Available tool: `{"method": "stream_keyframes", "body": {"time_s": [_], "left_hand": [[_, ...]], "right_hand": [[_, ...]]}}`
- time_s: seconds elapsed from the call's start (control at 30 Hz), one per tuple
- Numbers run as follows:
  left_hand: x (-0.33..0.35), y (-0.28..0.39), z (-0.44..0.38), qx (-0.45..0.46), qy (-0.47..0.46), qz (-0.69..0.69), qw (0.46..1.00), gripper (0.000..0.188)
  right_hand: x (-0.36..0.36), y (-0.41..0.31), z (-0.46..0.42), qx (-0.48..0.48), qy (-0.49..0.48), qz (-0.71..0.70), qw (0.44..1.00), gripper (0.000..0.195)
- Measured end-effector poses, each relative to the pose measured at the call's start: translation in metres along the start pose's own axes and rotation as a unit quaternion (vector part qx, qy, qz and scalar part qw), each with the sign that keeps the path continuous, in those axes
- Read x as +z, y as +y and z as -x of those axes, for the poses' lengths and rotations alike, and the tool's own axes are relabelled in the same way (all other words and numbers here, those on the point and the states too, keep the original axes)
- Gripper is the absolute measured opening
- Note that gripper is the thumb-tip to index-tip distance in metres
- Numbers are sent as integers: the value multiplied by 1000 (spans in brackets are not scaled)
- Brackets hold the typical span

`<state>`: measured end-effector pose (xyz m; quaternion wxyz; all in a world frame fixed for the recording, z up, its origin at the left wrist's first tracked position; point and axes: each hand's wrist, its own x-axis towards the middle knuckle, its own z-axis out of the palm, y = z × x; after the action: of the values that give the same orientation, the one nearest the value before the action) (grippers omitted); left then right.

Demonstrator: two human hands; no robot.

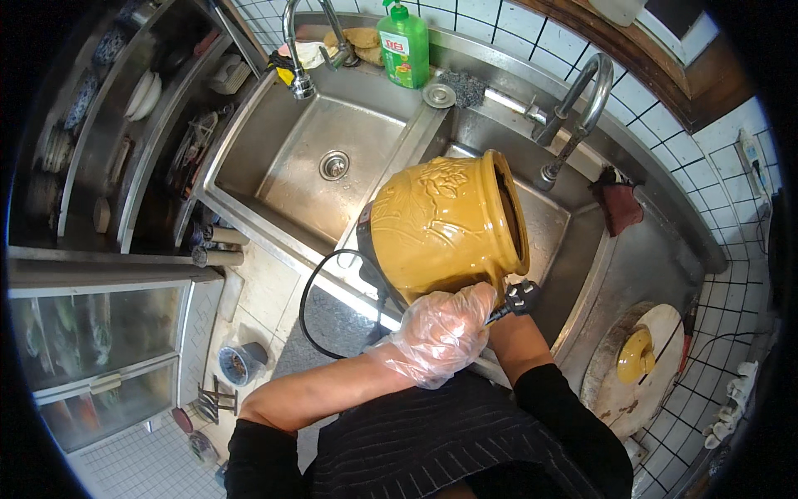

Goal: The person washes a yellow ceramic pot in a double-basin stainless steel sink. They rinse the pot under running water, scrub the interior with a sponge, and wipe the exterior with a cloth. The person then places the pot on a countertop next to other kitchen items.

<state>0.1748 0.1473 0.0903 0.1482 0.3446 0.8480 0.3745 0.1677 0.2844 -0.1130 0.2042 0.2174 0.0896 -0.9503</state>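
A yellow glazed ceramic electric pot [433, 221] with raised relief is tilted over the divider and right basin, its open mouth facing right. A dark base with a control panel [365, 219] is on its left end. My left hand [446, 327], in a clear plastic glove, is closed around the black power cord [303, 305] against the pot's near side. The three-pin plug [522, 295] sticks out past the fingers, and the cord loops out leftward. My right forearm [519, 346] reaches up behind the left hand and plug; the right hand itself is hidden.
A steel double sink has a left basin [324, 150] and right basin [555, 218], with faucets [302, 84] [586, 112] behind. Green detergent bottle [404, 50] stands at the back. A yellow lid [636, 355] lies on a round chopping board [654, 393]. Dish shelves [134, 137] stand left.
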Motion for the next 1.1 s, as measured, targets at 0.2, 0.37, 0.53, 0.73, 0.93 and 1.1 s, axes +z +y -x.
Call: {"method": "stream_keyframes", "body": {"time_s": [0.2,0.37,0.53,0.73,0.93,1.1], "left_hand": [[-25,-9,-9,12,-21,-46,999,28],[-51,-22,-28,95,0,-223,970,35],[-49,-43,-31,171,84,-236,953,34],[-38,-61,-26,256,189,-161,934,26],[-50,-37,-34,275,221,-91,931,33],[-58,-20,-27,246,188,-96,946,32]], "right_hand": [[3,-1,1,17,3,-4,1000,31],[5,-12,3,21,3,-15,1000,30],[1,-50,14,-70,93,92,989,30],[46,-100,52,-283,-64,547,785,27],[126,-69,89,-335,-371,700,510,28],[139,-62,90,-286,-371,750,467,51]]}}
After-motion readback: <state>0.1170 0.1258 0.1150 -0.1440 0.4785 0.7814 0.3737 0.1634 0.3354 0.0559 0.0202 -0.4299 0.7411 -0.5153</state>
